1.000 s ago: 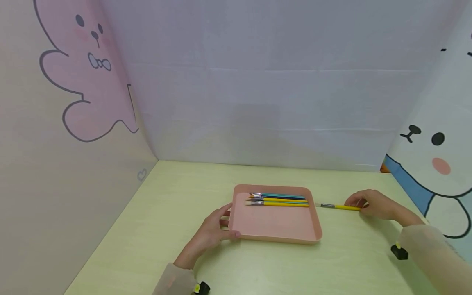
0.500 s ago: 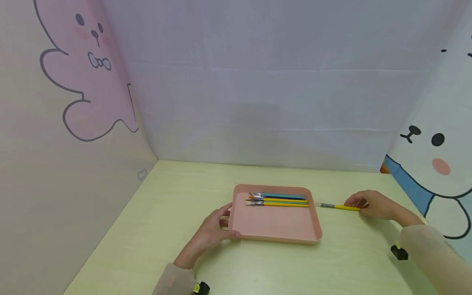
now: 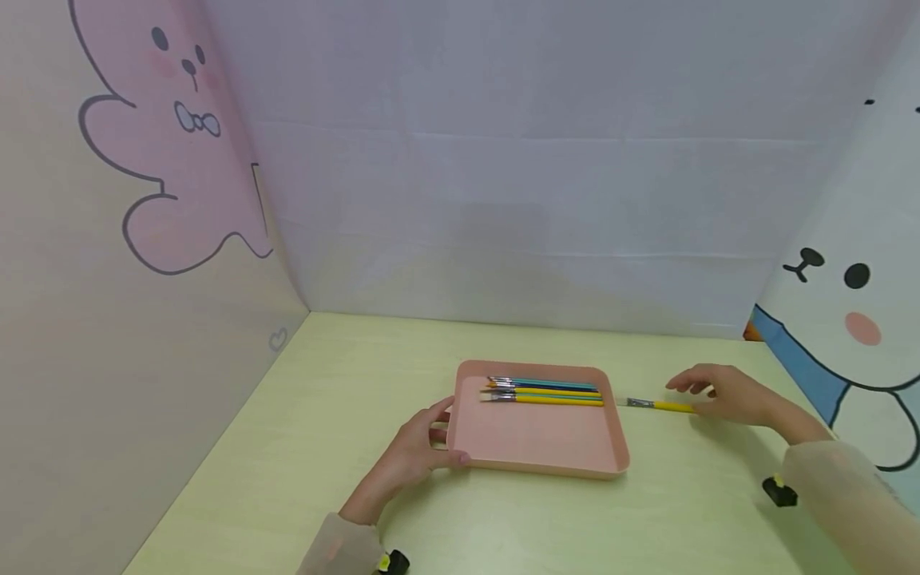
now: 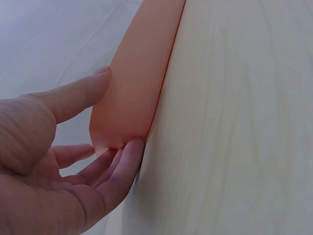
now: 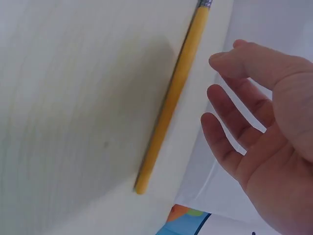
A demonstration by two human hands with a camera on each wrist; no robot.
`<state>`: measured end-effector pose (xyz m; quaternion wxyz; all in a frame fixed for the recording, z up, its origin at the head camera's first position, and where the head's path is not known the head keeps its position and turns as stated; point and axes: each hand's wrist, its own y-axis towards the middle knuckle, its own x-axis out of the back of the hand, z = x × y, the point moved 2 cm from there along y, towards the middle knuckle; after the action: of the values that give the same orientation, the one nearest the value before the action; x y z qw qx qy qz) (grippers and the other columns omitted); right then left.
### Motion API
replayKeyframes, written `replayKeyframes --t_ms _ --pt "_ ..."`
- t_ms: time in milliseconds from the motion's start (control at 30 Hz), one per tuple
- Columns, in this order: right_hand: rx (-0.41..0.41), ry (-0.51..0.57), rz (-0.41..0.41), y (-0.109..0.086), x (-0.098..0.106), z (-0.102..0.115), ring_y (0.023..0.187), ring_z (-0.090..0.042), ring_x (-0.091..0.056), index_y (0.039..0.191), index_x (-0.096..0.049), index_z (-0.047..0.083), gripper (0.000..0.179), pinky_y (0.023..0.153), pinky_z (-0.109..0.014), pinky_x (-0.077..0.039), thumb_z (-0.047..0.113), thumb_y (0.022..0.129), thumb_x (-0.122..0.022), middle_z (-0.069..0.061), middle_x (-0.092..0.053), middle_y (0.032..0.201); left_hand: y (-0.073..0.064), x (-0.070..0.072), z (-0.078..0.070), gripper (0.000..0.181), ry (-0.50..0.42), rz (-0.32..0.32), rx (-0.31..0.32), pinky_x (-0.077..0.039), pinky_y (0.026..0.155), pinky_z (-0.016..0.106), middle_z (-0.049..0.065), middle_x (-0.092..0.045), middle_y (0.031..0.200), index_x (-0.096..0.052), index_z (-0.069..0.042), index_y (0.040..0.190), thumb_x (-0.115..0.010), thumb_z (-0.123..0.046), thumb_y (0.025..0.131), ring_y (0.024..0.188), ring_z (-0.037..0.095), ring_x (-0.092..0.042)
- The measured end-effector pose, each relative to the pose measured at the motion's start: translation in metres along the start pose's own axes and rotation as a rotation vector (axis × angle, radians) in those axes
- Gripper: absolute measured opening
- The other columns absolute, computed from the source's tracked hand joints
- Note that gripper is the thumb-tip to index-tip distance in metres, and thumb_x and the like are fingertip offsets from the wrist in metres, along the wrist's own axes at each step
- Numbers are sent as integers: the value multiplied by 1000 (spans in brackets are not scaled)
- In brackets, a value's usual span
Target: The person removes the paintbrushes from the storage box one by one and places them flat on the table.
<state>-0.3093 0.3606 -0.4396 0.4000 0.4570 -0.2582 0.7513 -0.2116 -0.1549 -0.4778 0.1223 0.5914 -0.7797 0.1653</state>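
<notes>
My left hand (image 3: pixel 411 454) grips the left end of a shallow pink tray (image 3: pixel 532 441), its thumb on the near side and the other fingers at the left side. In the left wrist view the fingertips press the outside of the tray's corner. Inside the tray lie several paintbrushes (image 3: pixel 549 397), side by side with bristles to the left. To the right of the tray, a yellow-handled paintbrush (image 3: pixel 664 406) rests on the table. Over its handle end hovers my right hand (image 3: pixel 733 395), fingers loosely bent and apart from the handle (image 5: pixel 168 105) in the right wrist view.
The pale wood-grain table (image 3: pixel 345 383) carries the tray and the single brush. A white sheet (image 3: pixel 532 231) stands along the back. Cartoon-printed panels flank both sides, with a pink bear (image 3: pixel 190 184) at left and a white bear (image 3: pixel 826 335) at right.
My right hand has let go of the yellow-handled paintbrush and risen slightly off it. The brush stays on the table. My left hand and the tray have hardly moved.
</notes>
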Motion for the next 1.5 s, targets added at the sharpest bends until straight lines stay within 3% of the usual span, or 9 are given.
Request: replayKeyframes --t_ms 133,233,500,833,1033,1300,1500 --pt "86 -17 -69 6 8 20 103 -34 -69 132 -70 3 46 82 -49 -61 0 88 -83 -14 -71 122 0 0 0 100 4 -5 1 -56 90 40 13 -56 146 -39 -14 165 -95 -18 82 117 26 -63" --pt "101 0 -79 13 11 40 108 -39 -67 136 -67 2 50 85 -54 -60 0 89 -82 -17 -68 129 1 0 1 101 7 -8 0 -56 91 40 13 -56 145 -40 -14 165 -95 -18 81 117 27 -62" --pt "103 22 -42 37 12 94 117 -39 -63 147 -60 7 60 91 -58 -59 7 91 -83 -19 -61 141 1 -1 5 101 13 -5 -10 -55 91 40 12 -56 146 -39 -14 165 -95 -19 82 118 26 -62" --pt "207 21 21 67 3 132 121 -38 -62 152 -55 8 65 90 -55 -57 4 92 -80 -17 -56 148 0 -2 5 100 16 -14 -6 -55 88 39 10 -57 144 -40 -16 165 -95 -20 82 118 26 -62" --pt "211 72 84 84 -13 144 126 -45 -59 154 -53 7 71 95 -58 -55 2 88 -81 -18 -55 146 0 -3 5 99 8 -14 -8 -55 89 40 10 -57 145 -40 -17 165 -94 -19 82 117 26 -62" --pt "160 180 175 98 -34 152 130 -41 -57 154 -53 7 68 106 -60 -50 2 92 -80 -16 -55 145 1 -3 6 101 -1 -17 -6 -54 88 38 9 -57 145 -40 -19 165 -96 -21 81 118 25 -62" --pt "241 153 188 106 -44 158 124 -37 -63 150 -56 2 63 106 -58 -50 3 91 -80 -13 -61 137 0 -3 6 101 -6 -13 -10 -55 88 39 9 -57 144 -40 -19 165 -96 -21 81 117 26 -62"
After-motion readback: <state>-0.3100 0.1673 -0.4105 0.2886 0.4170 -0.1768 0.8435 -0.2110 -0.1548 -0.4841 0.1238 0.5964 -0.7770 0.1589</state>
